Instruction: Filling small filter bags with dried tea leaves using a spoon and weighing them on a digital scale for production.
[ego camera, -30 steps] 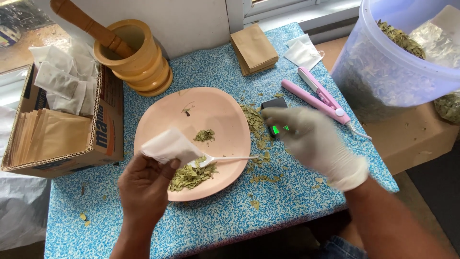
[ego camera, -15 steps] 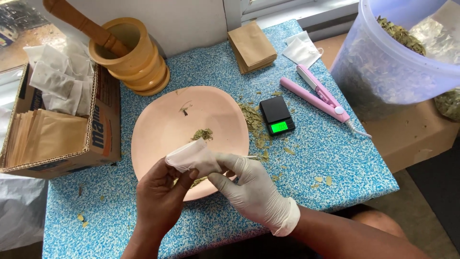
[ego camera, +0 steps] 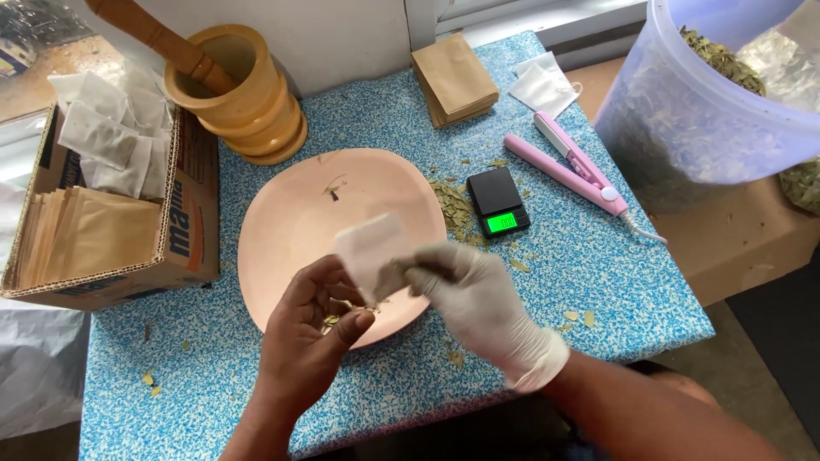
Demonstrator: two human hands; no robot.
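Head view: my two hands meet over a pink plate [ego camera: 282, 230] on a blue speckled surface [ego camera: 589, 265].
Left hand [ego camera: 312, 337]: bare; my fingers are pinched on the lower left edge of a small white pouch [ego camera: 371, 248], thumb curled beneath.
Right hand [ego camera: 474, 299]: in a white glove; my fingers are pressed together on the pouch's right edge.
Pouch: held tilted above the near half of the plate, between both hands, clear of the plate.
Plate contents: a few dried leaf crumbs [ego camera: 342, 312] under my left thumb; one scrap near the far rim.
Pocket scale [ego camera: 498, 201]: black, green lit display, just right of the plate, loose leaf bits beside it.
Pink sealer [ego camera: 568, 166]: right of the scale, lying slantwise.
Wooden mortar [ego camera: 243, 94]: behind the plate, pestle [ego camera: 158, 38] resting in it.
Cardboard box [ego camera: 184, 213]: left edge, holding brown sachets and white pouches.
Brown envelopes [ego camera: 453, 77]: stacked at the far edge.
Plastic tub [ego camera: 692, 111]: far right, holding dried leaves.
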